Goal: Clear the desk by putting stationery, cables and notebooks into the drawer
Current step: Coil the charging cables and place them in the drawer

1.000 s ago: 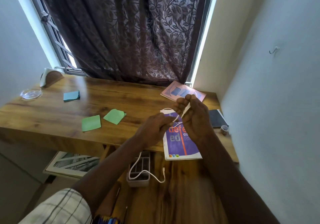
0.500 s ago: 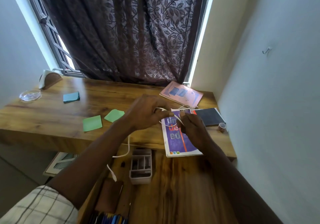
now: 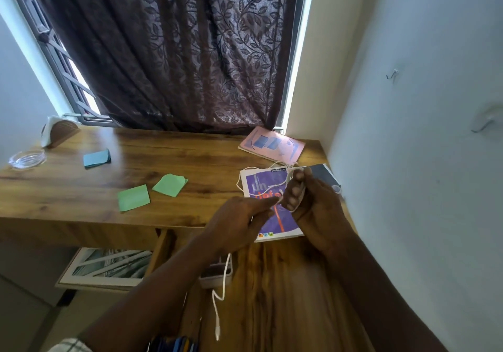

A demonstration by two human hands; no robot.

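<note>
Both hands work a thin white cable (image 3: 222,283) above the desk's right end. My right hand (image 3: 313,204) holds coils of it wound round its fingers. My left hand (image 3: 239,221) pinches the strand just left of the coil, and the free end hangs down over the open drawer (image 3: 272,297). Under the hands lies a purple notebook (image 3: 261,185), with a pink notebook (image 3: 272,146) behind it and a dark notebook (image 3: 324,173) to its right. Two green note pads (image 3: 133,198) (image 3: 170,185) and a teal pad (image 3: 96,158) lie on the wooden desk (image 3: 163,155).
A white organiser tray (image 3: 217,277) sits in the drawer beneath my left forearm. A glass dish (image 3: 25,159) and a wooden napkin holder (image 3: 60,132) stand at the desk's far left. A small tape roll (image 3: 337,189) lies by the right wall. Framed pictures (image 3: 106,266) lean under the desk.
The hands have kept winding the cable: my left hand dropped back below the coil, my right hand rose with more loops on it, and the hanging end swung to the right over the drawer.
</note>
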